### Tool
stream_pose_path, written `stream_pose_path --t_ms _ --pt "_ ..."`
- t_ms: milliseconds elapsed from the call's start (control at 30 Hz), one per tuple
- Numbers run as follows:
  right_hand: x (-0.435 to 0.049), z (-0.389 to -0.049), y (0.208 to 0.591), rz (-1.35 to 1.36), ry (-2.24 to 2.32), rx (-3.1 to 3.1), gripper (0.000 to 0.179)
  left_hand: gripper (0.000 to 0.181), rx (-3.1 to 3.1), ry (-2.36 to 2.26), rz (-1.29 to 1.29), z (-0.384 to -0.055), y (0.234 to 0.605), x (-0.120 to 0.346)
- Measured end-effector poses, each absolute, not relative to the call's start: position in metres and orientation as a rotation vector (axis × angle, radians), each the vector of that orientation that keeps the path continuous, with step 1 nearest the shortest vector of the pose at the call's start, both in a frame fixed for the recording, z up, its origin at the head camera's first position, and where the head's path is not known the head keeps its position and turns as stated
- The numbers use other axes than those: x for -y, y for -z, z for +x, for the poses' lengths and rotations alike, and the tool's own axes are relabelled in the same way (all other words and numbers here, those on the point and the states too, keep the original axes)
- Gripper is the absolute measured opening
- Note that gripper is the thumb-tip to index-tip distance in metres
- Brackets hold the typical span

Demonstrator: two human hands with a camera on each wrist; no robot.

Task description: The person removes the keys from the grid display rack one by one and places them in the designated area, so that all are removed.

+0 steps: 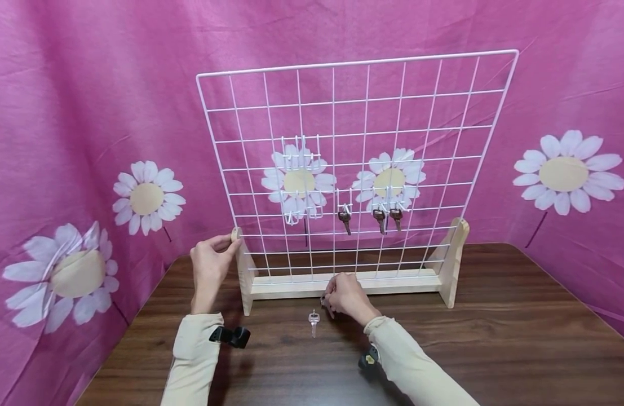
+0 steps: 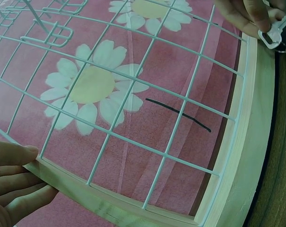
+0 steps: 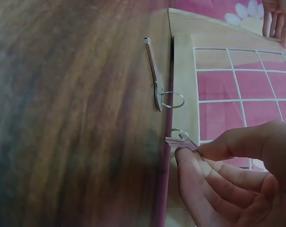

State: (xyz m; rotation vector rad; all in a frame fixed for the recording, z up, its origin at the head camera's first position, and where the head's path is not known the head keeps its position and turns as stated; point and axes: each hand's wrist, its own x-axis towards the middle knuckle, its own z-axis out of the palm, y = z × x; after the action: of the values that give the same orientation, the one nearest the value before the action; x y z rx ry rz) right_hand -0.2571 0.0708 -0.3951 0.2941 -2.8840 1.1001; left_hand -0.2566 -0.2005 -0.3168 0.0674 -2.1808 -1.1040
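My left hand [image 1: 210, 265] holds the left side of the wooden stand [image 1: 243, 270], its thumb in front and fingers behind in the left wrist view. That stand carries an upright white wire grid [image 1: 357, 63]. Low at the middle of the stand, my right hand [image 1: 348, 296] pinches a silver key [image 3: 179, 143] between thumb and fingers; a thin ring is on the key. Another key [image 1: 314, 321] with its own ring [image 3: 182, 100] lies on the table, just left of the right hand and in front of the stand's base bar [image 1: 286, 289].
Several keys [image 1: 344, 220] hang from white hooks on the grid's lower middle and right. More hooks [image 1: 300, 156] at its left centre bear no keys. Pink cloth [image 1: 114, 113] with printed daisies surrounds the brown wooden table [image 1: 520, 316].
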Motion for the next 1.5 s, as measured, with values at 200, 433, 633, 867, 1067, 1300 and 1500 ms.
stream_pose_path --t_ms 200,433,633,867,1067,1300,1500 --pt "-0.072 -0.254 0.397 0.269 -1.062 2.927 0.018 0.024 2.178 1.101 0.056 -0.257 0.317 0.2" --pt "-0.071 -0.249 0.398 0.217 -1.252 2.984 0.018 0.024 2.171 1.098 0.057 -0.257 0.316 0.201" --pt "-0.072 -0.246 0.399 0.217 -1.415 2.987 0.021 0.024 2.171 1.095 0.057 -0.257 0.315 0.2" --pt "-0.071 -0.245 0.397 0.191 -1.394 3.035 0.025 0.024 2.173 1.098 0.057 -0.257 0.315 0.199" --pt "-0.07 -0.245 0.398 0.213 -1.261 3.083 0.028 0.024 2.174 1.101 0.065 -0.257 0.316 0.199" --pt "-0.071 -0.244 0.401 0.286 -1.239 3.065 0.029 0.025 2.178 1.107 0.063 -0.258 0.316 0.2" --pt "-0.071 -0.244 0.402 0.275 -1.311 3.033 0.029 0.025 2.169 1.109 0.055 -0.257 0.316 0.201"
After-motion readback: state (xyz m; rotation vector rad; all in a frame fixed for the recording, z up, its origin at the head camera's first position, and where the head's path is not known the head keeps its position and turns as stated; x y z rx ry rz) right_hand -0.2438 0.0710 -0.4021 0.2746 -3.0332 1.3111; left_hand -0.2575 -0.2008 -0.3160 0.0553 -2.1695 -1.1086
